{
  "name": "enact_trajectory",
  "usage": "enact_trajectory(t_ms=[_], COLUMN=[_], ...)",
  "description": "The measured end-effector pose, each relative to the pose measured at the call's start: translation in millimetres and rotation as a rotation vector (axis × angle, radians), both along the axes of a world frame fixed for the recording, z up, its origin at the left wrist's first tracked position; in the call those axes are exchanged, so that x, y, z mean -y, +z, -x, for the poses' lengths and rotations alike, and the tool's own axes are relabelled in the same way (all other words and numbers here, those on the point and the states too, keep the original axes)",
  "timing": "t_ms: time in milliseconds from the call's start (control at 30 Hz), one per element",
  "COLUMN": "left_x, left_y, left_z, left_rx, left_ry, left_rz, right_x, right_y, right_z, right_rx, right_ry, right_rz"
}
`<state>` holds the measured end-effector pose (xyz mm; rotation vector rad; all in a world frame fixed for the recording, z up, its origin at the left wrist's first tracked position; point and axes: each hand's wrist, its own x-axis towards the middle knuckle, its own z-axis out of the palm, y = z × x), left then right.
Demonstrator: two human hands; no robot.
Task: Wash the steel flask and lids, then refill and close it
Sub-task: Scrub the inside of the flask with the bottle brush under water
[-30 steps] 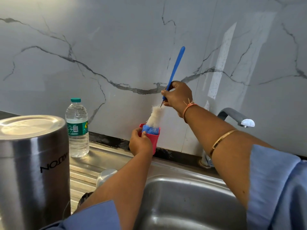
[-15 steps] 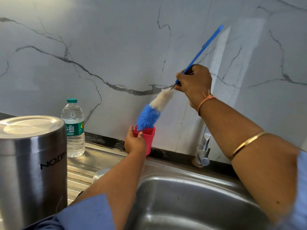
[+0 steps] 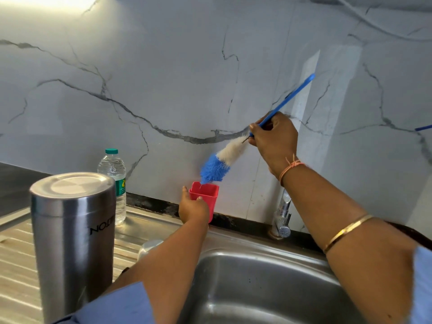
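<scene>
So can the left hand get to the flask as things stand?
Probably not at once: the left hand grips the red cup. Once freed, the flask stands close by on its left, nothing between.

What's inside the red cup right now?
Only the blue tip of the bottle brush dips at the rim of the red cup; its visible inner wall is bare. The left hand and near wall hide the bottom.

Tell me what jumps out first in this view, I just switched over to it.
The blue-and-white bottle brush stands out, slanted in the right hand, its blue tip at the mouth of the red cup that the left hand holds by the wall. Near left, the tall steel flask stands inverted on the drainboard, its lettering upside down. A water bottle stands behind it.
</scene>
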<state>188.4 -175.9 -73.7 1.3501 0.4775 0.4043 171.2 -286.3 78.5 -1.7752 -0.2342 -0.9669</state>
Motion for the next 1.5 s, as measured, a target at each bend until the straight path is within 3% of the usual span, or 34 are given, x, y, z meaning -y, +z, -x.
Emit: enact_trajectory(t_ms=[200, 600, 733, 833, 900, 967, 1067, 1200, 1333, 1500], left_x=[8.2, -0.6, -12.4, -24.9, -43.2, -64.8, -92.2, -118.6, -131.4, -140.0], left_y=[12.7, 45.3, 45.7, 37.1, 29.2, 19.5, 9.6, 0.9, 2.0, 7.2], left_z=[35.4, 129.9, 171.1, 211.7, 236.9, 252.6, 263.2, 257.5, 254.1, 244.3], left_rx=[-0.101, 0.090, 0.272, 0.546, 0.748, 0.826, 0.566, 0.155, 0.082, 0.011], left_ry=[-0.074, -0.126, -0.152, -0.134, 0.079, 0.360, 0.435, 0.219, 0.016, -0.092], left_rz=[-0.242, -0.396, -0.507, -0.600, -0.719, -0.804, -0.681, -0.571, -0.462, -0.507], right_x=[-2.0, -14.4, -16.5, -14.7, -12.5, -10.0, -10.3, -13.6, -15.6, -15.5], right_y=[-20.4, -42.2, -46.0, -46.9, -48.7, -51.6, -55.8, -57.3, -57.5, -59.1], right_z=[26.8, 75.4, 93.6, 106.2, 112.6, 116.1, 122.4, 128.9, 130.5, 129.4], right_rx=[-0.009, 0.012, 0.020, 0.046, 0.035, 0.015, -0.006, 0.017, 0.053, 0.076], right_ry=[0.043, -0.027, 0.008, 0.054, 0.058, 0.063, 0.060, 0.078, 0.081, 0.061], right_rz=[0.013, 0.037, -0.045, -0.098, -0.116, -0.126, -0.134, -0.171, -0.164, -0.111])
